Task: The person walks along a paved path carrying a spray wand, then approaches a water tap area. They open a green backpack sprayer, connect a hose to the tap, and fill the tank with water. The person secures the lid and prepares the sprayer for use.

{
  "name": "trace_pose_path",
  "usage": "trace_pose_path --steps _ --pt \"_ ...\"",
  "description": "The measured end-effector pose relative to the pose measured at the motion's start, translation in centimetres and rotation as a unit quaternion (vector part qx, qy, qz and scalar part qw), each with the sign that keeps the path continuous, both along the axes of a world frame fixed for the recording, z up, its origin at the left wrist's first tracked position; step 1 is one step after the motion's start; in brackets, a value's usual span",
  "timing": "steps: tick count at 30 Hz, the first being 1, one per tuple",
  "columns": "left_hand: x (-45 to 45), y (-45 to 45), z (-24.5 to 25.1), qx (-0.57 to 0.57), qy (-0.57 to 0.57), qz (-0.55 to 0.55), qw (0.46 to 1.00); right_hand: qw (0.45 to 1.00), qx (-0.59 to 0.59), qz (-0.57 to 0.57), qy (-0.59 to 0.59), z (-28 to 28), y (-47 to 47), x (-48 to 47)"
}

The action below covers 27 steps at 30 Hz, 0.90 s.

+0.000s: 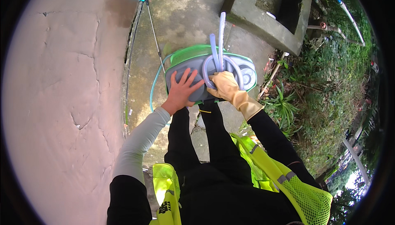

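A green and grey plastic container (189, 60), which looks like a knapsack sprayer, rests on the concrete ground in front of my feet. My left hand (180, 89) is bare and lies with fingers spread on its grey face. A tan rubber glove covers my right hand (225, 84), which grips a looped clear plastic hose (222, 40) over the same face. Two lengths of this hose stick out past the container's far side. Right of the glove, a round grey cap (247, 77) shows. The gloved fingertips are partly hidden by the hose loop.
A teal hose (153, 90) curves out left of the container. Thin rods (154, 29) meet at a blue fitting beside the cracked wall (68, 70). A concrete basin (262, 18) stands at the far right, near pipes (334, 29) and plants (282, 101).
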<state>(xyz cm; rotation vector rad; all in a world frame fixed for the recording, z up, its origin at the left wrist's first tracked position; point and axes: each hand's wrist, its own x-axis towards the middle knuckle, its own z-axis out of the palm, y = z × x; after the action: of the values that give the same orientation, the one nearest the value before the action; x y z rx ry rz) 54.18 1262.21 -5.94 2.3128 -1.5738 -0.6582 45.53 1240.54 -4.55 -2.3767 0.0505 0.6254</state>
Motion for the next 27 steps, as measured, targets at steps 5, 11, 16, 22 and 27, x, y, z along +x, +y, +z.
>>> trace_pose_path --steps 5,11,16,22,27 --pt "-0.6 0.0 0.1 -0.008 -0.007 0.029 1.0 1.0 -0.002 0.006 0.025 -0.1 -0.1 -0.1" --pt "-1.8 -0.1 0.6 0.022 -0.019 0.068 0.997 1.0 -0.003 0.007 -0.029 -0.6 -0.1 -0.4" --pt "-0.9 0.1 0.2 0.01 -0.012 0.037 0.999 0.997 -0.006 0.002 -0.072 -0.8 -0.2 -0.5" --pt "0.1 0.1 -0.7 0.006 -0.002 -0.014 1.0 0.999 -0.008 0.04 -0.022 -0.9 -0.3 -0.4" --pt "-0.9 0.3 -0.8 -0.012 -0.012 0.045 0.999 1.0 -0.016 0.005 -0.007 -0.6 0.2 -0.2"
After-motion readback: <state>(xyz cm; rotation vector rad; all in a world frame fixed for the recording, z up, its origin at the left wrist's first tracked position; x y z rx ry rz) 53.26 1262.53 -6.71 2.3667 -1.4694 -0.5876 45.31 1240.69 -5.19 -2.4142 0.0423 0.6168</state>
